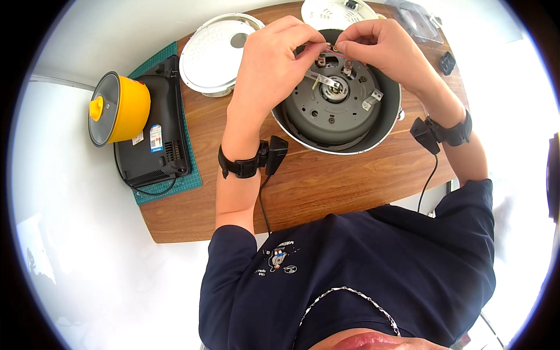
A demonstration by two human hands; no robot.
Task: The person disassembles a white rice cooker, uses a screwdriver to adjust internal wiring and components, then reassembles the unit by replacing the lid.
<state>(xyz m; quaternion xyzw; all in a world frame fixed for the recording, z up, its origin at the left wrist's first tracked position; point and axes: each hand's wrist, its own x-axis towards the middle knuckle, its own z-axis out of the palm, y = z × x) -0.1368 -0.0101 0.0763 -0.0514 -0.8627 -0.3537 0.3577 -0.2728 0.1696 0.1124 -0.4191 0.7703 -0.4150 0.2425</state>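
A rice cooker body (382, 125) lies on the table with its grey metal underside plate (309, 116) facing up inside the round shell. Both hands meet over its far rim. My left hand (274, 61) is closed in a pinch on a thin reddish wire (334, 52), at the wire's left end. Close beside it, my right hand (382, 46) pinches at the same small spot, thumb against forefinger. The fingers cover most of what they grip. Below them, a flat metal strip (321, 78) reaches toward the plate's round centre, and a metal bracket (372, 100) stands at its right.
A white round cover (210, 55) lies left of the cooker, and another white vented part (326, 14) behind it. At far left, a yellow pot (133, 108) rests on a black cooktop (154, 163) over a green mat (194, 169). A clear plastic box (414, 23) sits back right.
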